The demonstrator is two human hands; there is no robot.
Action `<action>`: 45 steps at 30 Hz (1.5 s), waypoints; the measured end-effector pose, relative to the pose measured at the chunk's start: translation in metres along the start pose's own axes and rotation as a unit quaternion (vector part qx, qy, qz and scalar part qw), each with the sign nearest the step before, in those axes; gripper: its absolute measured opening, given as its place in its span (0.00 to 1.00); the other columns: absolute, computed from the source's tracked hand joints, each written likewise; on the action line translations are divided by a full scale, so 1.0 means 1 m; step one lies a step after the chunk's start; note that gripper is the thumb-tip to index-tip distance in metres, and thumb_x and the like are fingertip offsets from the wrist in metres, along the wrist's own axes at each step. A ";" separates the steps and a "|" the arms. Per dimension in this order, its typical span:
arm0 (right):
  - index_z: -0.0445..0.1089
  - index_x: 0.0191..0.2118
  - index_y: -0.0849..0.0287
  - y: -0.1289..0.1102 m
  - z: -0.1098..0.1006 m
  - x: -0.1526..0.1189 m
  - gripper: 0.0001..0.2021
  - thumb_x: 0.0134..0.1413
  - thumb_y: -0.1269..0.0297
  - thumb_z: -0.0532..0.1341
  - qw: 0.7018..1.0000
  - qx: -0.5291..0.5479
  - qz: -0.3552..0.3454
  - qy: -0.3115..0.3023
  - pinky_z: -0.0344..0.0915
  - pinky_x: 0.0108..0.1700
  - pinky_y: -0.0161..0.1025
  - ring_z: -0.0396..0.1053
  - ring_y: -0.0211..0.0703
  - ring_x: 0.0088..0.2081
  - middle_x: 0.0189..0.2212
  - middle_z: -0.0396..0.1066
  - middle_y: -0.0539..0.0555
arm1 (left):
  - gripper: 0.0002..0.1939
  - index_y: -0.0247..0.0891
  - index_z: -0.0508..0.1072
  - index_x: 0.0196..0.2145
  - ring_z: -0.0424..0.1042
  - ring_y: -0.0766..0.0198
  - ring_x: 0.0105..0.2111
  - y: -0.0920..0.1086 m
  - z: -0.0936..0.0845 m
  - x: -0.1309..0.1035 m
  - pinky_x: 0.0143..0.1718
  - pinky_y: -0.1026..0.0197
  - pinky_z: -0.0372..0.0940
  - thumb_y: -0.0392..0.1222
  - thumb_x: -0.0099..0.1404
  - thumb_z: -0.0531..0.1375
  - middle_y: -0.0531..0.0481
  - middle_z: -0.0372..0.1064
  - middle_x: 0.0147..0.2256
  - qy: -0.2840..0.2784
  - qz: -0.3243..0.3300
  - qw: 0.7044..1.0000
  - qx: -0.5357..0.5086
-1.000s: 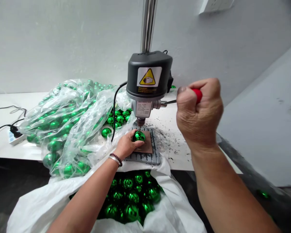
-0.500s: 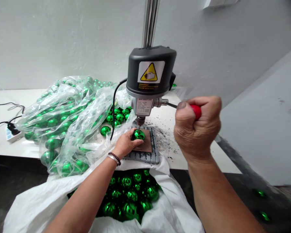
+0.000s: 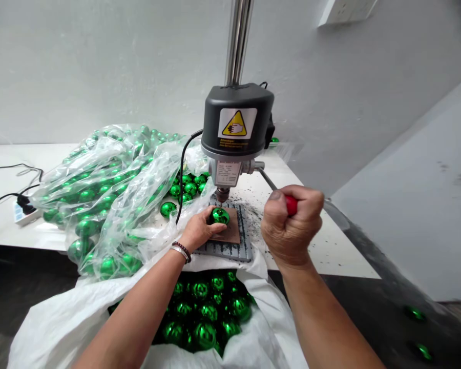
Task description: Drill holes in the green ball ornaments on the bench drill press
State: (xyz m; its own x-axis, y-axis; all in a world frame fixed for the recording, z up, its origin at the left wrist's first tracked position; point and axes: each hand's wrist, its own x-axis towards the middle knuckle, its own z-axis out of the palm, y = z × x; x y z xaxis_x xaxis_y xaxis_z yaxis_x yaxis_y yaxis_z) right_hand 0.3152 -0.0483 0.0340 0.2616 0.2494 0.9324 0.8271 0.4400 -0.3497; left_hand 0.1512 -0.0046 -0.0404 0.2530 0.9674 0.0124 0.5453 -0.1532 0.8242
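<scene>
Two hands (image 3: pixel 196 229) grasp: the left (image 3: pixel 196 229) a glossy green ball (image 3: pixel 219 216), the right (image 3: pixel 292 225) a rounded red knob (image 3: pixel 291 205).

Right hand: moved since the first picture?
Yes. The right hand has moved down and to the left in the view, nearer the drill's base plate.

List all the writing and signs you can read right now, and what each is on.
"Attention": warning sticker on the drill press; smaller lines beneath are unreadable.
Yellow triangle with a hand pictogram: same sticker, above "Attention".
White label lower on the drill press: printed, too small and blurred to read.
</scene>
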 end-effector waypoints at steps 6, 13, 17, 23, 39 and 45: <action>0.60 0.33 0.58 0.000 -0.001 -0.011 0.03 0.55 0.65 0.55 1.000 0.010 0.016 -0.003 0.60 0.27 0.31 0.64 0.31 0.25 0.26 0.66 0.48 | 0.29 0.40 0.71 0.54 0.73 0.55 0.43 0.001 0.000 -0.001 0.49 0.56 0.64 0.47 0.54 0.65 0.48 0.76 0.42 0.006 -0.012 1.000 -0.002; 0.60 0.31 0.59 -0.011 0.008 0.052 0.10 0.58 0.58 0.52 0.998 0.024 0.061 -0.019 0.56 0.27 0.31 0.59 0.29 0.23 0.23 0.62 0.48 | 0.22 0.37 0.74 0.46 0.71 0.60 0.35 0.003 0.004 0.000 0.41 0.59 0.65 0.46 0.52 0.65 0.52 0.74 0.34 0.027 -0.001 1.000 -0.013; 0.59 0.30 0.61 -0.016 0.012 0.085 0.11 0.56 0.58 0.53 0.990 0.019 0.122 -0.064 0.54 0.30 0.31 0.54 0.27 0.24 0.22 0.59 0.46 | 0.22 0.36 0.73 0.47 0.70 0.62 0.36 0.007 -0.014 -0.016 0.40 0.63 0.65 0.43 0.53 0.64 0.52 0.74 0.37 -0.007 0.037 0.999 -0.036; 0.58 0.31 0.61 -0.023 0.011 0.087 0.07 0.55 0.64 0.56 0.981 -0.009 0.171 -0.086 0.53 0.32 0.32 0.53 0.28 0.25 0.23 0.57 0.45 | 0.30 0.40 0.76 0.49 0.71 0.64 0.32 0.017 -0.085 -0.055 0.34 0.65 0.65 0.46 0.47 0.69 0.49 0.76 0.39 -0.257 -0.006 0.966 -0.012; 0.59 0.31 0.61 -0.015 0.011 0.079 0.13 0.53 0.55 0.52 0.992 0.018 0.113 -0.056 0.54 0.31 0.32 0.56 0.27 0.25 0.25 0.62 0.48 | 0.27 0.35 0.76 0.49 0.75 0.51 0.35 -0.049 -0.113 0.016 0.36 0.60 0.63 0.41 0.49 0.67 0.39 0.77 0.33 0.041 -0.139 0.954 0.261; 0.61 0.30 0.61 -0.017 0.012 0.075 0.12 0.54 0.56 0.52 0.994 0.020 0.106 -0.034 0.55 0.31 0.32 0.56 0.28 0.26 0.25 0.62 0.48 | 0.23 0.32 0.76 0.46 0.73 0.55 0.31 -0.053 -0.096 0.027 0.33 0.61 0.63 0.48 0.55 0.63 0.41 0.76 0.30 0.089 -0.183 0.975 0.086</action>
State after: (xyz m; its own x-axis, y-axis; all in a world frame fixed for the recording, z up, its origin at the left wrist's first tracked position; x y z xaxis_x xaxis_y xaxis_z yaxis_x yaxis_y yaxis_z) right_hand 0.3149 -0.0269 0.1089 0.3927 0.3981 0.8290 0.7363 0.4040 -0.5428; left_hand 0.0520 0.0488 -0.0296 -0.1193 0.9809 -0.1539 0.7032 0.1929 0.6843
